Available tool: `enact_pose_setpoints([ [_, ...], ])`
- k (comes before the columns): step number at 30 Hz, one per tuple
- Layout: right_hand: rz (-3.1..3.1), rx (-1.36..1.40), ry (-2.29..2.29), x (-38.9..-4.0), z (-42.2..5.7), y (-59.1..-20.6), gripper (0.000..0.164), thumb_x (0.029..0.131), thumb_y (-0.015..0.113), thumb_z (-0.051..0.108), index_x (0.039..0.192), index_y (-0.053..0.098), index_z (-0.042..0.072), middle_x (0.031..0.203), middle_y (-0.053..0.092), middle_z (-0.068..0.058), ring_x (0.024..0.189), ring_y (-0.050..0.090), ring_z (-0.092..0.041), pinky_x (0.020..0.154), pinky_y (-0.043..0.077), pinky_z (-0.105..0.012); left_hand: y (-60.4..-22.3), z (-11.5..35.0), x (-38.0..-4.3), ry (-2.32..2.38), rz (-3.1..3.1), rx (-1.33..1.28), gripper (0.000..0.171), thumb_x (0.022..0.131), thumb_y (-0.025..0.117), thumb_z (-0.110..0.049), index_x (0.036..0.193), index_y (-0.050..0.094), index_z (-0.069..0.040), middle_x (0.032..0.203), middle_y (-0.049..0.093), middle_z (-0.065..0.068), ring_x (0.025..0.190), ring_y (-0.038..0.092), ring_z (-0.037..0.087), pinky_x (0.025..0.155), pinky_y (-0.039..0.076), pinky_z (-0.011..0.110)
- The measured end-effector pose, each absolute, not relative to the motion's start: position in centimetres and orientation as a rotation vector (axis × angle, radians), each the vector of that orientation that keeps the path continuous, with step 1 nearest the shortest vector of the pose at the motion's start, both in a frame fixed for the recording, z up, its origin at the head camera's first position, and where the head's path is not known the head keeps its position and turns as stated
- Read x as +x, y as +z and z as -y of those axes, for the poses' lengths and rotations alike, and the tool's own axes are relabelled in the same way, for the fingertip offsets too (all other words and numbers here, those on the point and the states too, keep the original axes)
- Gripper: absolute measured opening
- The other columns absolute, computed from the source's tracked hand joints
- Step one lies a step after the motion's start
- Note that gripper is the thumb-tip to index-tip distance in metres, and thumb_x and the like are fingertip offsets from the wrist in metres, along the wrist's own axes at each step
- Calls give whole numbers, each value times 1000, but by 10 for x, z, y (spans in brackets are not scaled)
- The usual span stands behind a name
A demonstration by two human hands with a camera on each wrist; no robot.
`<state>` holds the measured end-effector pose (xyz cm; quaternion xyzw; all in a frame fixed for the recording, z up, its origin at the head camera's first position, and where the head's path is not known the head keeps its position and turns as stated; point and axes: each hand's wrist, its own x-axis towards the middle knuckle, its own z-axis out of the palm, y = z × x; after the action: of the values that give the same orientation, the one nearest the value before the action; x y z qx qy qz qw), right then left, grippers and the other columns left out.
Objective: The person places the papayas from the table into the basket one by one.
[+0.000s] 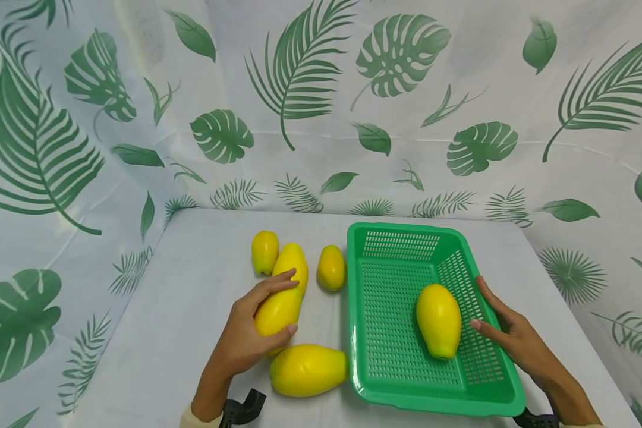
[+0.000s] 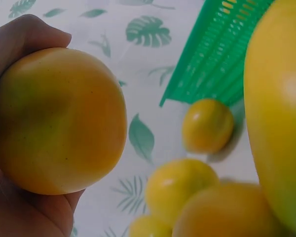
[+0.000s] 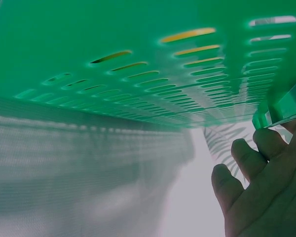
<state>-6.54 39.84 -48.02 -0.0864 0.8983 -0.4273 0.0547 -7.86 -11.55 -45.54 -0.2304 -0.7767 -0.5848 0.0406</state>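
Observation:
In the head view my left hand [image 1: 251,327] grips a yellow papaya [image 1: 278,312], thumb on the near side and fingers over the top. The left wrist view shows the rounded end of this papaya [image 2: 61,123] against the palm. Another papaya [image 1: 292,261] lies just beyond it, partly covered by the fingers. At the right, my right hand [image 1: 519,339] holds the side rim of a green plastic basket [image 1: 355,333], its thumb over the rim. Inside the basket lies one papaya [image 1: 438,321]. Several fingers [image 3: 246,158] show beneath the rim in the right wrist view.
A large papaya [image 1: 309,370] lies crosswise near the basket's near left corner. Two smaller yellow fruits, one at the far left [image 1: 264,252] and one beside the basket [image 1: 331,268], rest on the white tabletop [image 1: 182,309]. A leaf-print sheet [image 1: 321,148] hangs behind.

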Motion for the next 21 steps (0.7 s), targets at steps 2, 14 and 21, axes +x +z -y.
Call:
enact_pose_setpoints([
  [2, -2722, -270, -1310, -65, -398, -480, 85, 109, 59, 15, 172, 5, 33, 178, 1, 16, 139, 18, 27, 98, 34, 0, -453, 110, -80, -1805, 2378, -730, 64, 87, 85, -14, 146, 62, -26, 161, 54, -4, 152, 48, 19, 124, 38, 27],
  [14, -2715, -293, -1334, -65, -398, -481, 85, 109, 59, 13, 172, 5, 32, 179, 1, 15, 141, 18, 26, 100, 33, 1, -441, 74, -84, -1871, 2338, -891, 63, 84, 83, -18, 144, 63, -24, 161, 53, -8, 150, 50, 21, 117, 48, 41],
  [21, -2715, -300, -1351, -65, -398, -481, 84, 109, 59, 12, 172, 6, 31, 179, 1, 12, 143, 17, 26, 101, 32, 1, -438, 52, -86, -1924, 2295, -1019, 62, 87, 80, -22, 146, 63, -24, 162, 53, -5, 151, 50, 21, 115, 51, 42],
])
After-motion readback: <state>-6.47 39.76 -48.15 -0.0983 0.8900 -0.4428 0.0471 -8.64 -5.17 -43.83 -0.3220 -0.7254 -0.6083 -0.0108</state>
